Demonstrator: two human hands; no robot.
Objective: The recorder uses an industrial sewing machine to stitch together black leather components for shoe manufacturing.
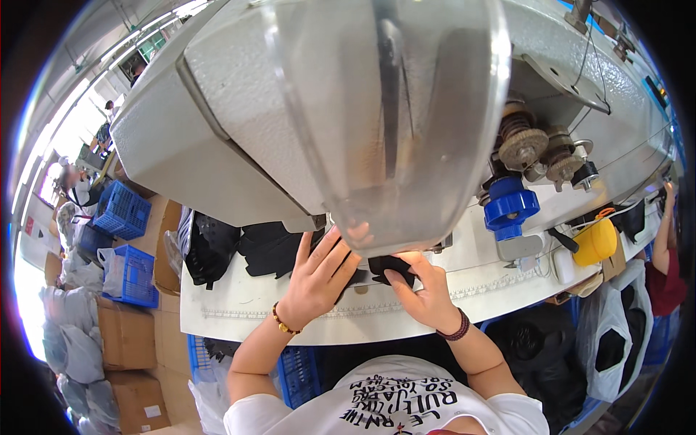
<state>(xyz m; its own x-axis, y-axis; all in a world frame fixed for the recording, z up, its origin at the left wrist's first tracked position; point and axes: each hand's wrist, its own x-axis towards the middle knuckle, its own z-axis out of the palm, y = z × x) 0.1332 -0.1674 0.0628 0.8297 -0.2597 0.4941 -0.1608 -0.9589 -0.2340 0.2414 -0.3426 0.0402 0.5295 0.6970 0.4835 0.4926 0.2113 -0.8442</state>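
Note:
A large light-grey industrial sewing machine (239,87) fills the upper middle, with a clear plastic guard (442,210) over its front. My left hand (317,279) lies with its fingers stretched out under the machine head, partly seen through the guard. Beside its palm, a dark strip of fabric shows. My right hand (425,293) pinches a small black fabric piece (386,267) between thumb and fingers, just below the guard's lower edge. The guard and machine head hide the needle area.
Black fabric pieces (267,246) and a dark bundle (210,249) lie on the white table (362,312), left of my hands. A blue knob (510,208) and a yellow container (596,245) are at right. Blue crates (132,275) and cardboard boxes (127,333) stand left; another person's arm (663,235) shows far right.

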